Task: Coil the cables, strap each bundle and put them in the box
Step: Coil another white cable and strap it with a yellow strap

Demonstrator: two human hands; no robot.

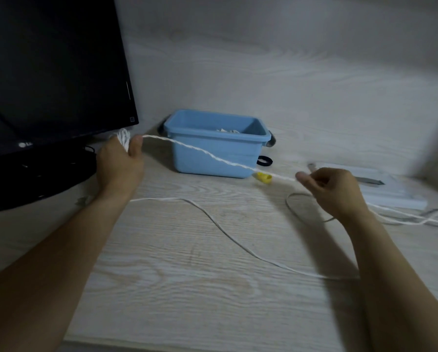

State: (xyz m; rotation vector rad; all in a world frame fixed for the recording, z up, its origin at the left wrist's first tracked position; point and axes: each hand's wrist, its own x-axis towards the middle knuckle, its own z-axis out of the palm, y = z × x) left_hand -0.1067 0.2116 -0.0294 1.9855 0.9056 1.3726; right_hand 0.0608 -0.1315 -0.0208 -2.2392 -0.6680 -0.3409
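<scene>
My left hand (121, 161) grips a small coil of white cable (123, 138) in front of the monitor. From it a taut stretch of the same white cable (207, 153) runs right, past the blue box (212, 158), to my right hand (332, 189), which pinches it. More of this cable lies slack on the desk in a long curve (228, 232). Something white lies inside the blue box. A yellow strap (263, 178) and a black strap loop (264, 161) lie beside the box's right corner.
A black monitor (53, 80) stands at the left, close to my left hand. A white flat device (390, 191) lies at the right with a grey cable (295, 209) looping beside it. The pale wooden desk (187, 288) meets a wall behind.
</scene>
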